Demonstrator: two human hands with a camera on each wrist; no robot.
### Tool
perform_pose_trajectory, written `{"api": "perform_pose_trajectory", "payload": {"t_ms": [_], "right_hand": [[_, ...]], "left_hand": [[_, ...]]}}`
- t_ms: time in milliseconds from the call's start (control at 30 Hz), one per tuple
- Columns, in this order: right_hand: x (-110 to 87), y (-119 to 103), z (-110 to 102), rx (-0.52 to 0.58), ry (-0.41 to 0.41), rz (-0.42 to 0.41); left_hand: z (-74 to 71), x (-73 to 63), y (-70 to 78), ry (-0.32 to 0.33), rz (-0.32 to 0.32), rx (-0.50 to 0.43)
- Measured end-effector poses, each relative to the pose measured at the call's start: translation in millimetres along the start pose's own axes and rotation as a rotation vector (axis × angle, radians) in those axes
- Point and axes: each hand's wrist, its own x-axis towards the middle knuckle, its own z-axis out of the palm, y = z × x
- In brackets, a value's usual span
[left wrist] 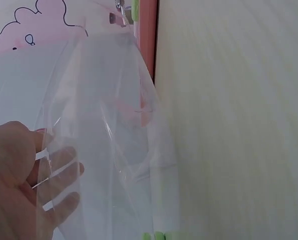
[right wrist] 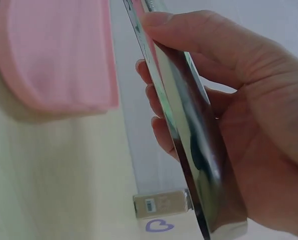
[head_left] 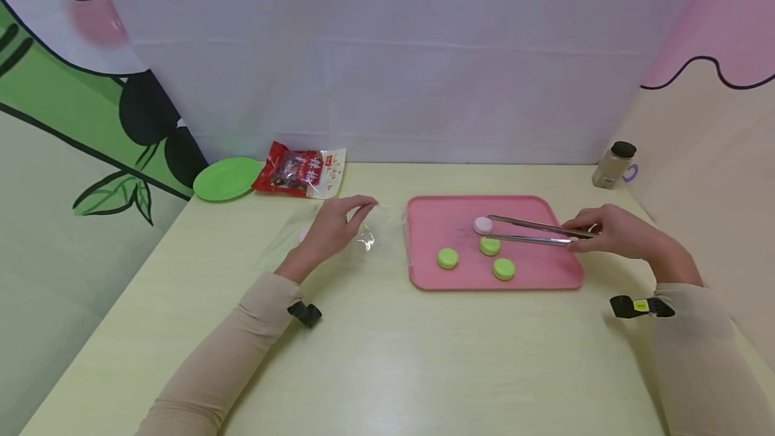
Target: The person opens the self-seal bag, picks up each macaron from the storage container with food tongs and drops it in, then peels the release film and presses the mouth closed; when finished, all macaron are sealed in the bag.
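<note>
My left hand (head_left: 334,226) pinches the edge of a clear plastic bag (left wrist: 118,150) between thumb and forefinger, left of the pink tray (head_left: 521,278). Through the film, the other fingers show behind it. My right hand (head_left: 617,231) grips metal tongs (right wrist: 189,135) near their joined end, over the tray's right side. The tong tips reach a pale pink macaron (head_left: 482,225), one on either side of it; whether they touch it is hard to tell. Three green macarons lie on the tray, the closest a green macaron (head_left: 490,246) just below the tongs.
At the back left are a green plate (head_left: 225,180) and a red and white snack packet (head_left: 299,170). A small black-lidded jar (head_left: 614,165) stands at the back right, beside a purple ring-like shape (head_left: 631,173). Printed cloth hangs behind the table.
</note>
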Motion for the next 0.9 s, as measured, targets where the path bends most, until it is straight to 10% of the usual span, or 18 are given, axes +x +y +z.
{"api": "perform_pose_trajectory", "payload": {"t_ms": [433, 900], "right_hand": [[9.4, 12.7, 14.7, -0.025, 0.017, 0.044], [15.7, 14.0, 26.3, 0.004, 0.112, -0.081]], "left_hand": [[-2.8, -0.1, -0.6, 0.030, 0.026, 0.004], [-0.3, -0.5, -3.4, 0.046, 0.045, 0.015]]}}
